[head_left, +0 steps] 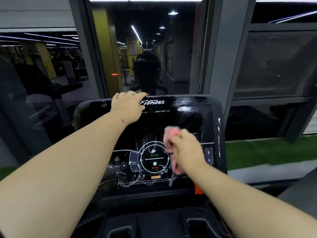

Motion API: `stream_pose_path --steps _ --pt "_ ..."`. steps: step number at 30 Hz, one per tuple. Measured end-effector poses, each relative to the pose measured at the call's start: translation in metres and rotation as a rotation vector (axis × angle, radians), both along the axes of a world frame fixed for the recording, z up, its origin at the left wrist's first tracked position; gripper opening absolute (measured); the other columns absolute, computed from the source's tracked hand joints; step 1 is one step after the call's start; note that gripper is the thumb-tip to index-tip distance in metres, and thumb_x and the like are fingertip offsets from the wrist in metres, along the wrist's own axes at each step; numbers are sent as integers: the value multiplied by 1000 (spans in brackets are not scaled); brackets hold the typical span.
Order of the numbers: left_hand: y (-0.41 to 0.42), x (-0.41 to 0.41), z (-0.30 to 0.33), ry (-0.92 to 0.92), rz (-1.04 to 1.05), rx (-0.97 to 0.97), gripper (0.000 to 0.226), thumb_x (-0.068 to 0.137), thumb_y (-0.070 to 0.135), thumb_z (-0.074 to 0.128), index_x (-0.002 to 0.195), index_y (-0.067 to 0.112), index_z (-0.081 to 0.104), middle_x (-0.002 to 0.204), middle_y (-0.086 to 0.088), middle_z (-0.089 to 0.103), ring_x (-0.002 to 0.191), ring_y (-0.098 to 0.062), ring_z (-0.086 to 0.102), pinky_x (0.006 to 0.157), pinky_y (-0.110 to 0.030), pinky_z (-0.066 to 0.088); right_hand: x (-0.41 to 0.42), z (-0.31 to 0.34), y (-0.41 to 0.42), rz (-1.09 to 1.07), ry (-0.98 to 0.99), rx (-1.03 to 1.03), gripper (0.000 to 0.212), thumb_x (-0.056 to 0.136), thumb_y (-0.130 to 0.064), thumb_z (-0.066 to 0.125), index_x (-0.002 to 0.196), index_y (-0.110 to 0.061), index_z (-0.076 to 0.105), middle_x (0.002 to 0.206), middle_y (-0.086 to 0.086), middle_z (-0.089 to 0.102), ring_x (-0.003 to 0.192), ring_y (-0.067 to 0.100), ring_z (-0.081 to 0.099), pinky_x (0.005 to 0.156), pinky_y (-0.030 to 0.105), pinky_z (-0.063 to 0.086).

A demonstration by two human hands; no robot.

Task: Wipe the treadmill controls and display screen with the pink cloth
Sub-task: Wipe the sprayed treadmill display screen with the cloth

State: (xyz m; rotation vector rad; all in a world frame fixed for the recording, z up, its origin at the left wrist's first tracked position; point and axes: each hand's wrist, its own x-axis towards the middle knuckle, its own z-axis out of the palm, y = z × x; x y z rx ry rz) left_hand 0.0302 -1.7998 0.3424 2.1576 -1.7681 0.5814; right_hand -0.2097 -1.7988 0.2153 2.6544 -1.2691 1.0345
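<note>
Treadmill console [96,110] glossy, cracked around START/STOP controls [154,159]; streaked at upper right. Left hand [127,105] draped over top edge, fingers relaxed, bracing. Right hand [186,148] grip closed round bunched pink cloth [169,134], pressed on screen right of centre. Cloth soft, light, likely snag-prone on cracks; best held bunched.

The pink cloth [171,143] is bunched up and blurred, pressed against the black treadmill console [180,121] just right of the round START/STOP dial [154,158]. The glossy display screen [188,117] above is dark, with wet streaks on its right side.
</note>
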Motion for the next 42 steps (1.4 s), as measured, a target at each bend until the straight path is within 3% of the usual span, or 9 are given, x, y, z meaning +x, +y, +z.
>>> stream_pose_path --steps 3,7,14,20,23,28,34,38,42 --pt "0 0 -1 -2 -7 0 50 101 45 54 149 43 40 147 -4 53 132 -34 50 117 -53 30 4 2 3 85 -75 44 19 88 -14 63 95 -25 77 91 -1 48 82 26 56 70 34 51" --pt "-1 2 -1 -10 -7 -6 49 101 46 54 149 43 40 145 -4 54 131 -33 51 117 -52 31 -13 38 -26 -169 -321 49 25 94 -11 59 103 -23 78 98 0 51 83 23 54 71 29 39" --pt "-1 1 -2 1 -13 -3 50 101 46 54 149 43 40 146 -4 54 131 -33 51 116 -52 31 30 -1 16 72 -76 82 26 84 -12 57 92 -23 79 91 0 51 84 30 58 70 34 50" --pt "1 0 1 -20 2 -6 49 103 46 51 150 43 39 147 -4 52 131 -33 51 114 -49 31 -10 47 -24 -145 -477 124 26 89 0 58 90 -15 79 102 -12 48 81 8 63 83 22 50" --pt "1 1 0 -20 2 -2 49 102 47 51 150 43 39 147 -4 52 131 -32 51 113 -48 31 14 24 -2 -4 -243 4 22 82 -8 62 95 -7 79 114 5 57 96 20 58 89 34 54" --pt "1 1 -1 -25 -2 -6 50 102 47 52 150 43 40 147 -4 52 131 -33 51 112 -48 32 3 17 0 225 129 61 74 74 -10 64 146 -7 45 154 7 26 138 30 30 114 36 39" --pt "2 1 -1 -20 -3 -15 50 102 47 52 150 43 40 146 -3 53 130 -32 51 112 -47 31 -16 46 -30 106 165 -228 32 83 -16 57 112 -25 67 100 -3 62 92 26 57 75 41 55" --pt "2 0 -1 -11 -3 -18 49 102 47 51 150 44 39 146 -2 52 131 -31 50 113 -47 30 -8 42 -28 -57 -5 -211 14 90 -26 57 100 -26 67 97 -4 62 73 19 66 56 21 48" --pt "2 2 -2 -7 -8 -25 48 102 47 51 149 45 39 145 -1 53 130 -31 50 113 -46 30 32 -1 2 200 79 -177 45 56 -3 86 97 -17 74 106 2 63 87 28 56 71 32 54"
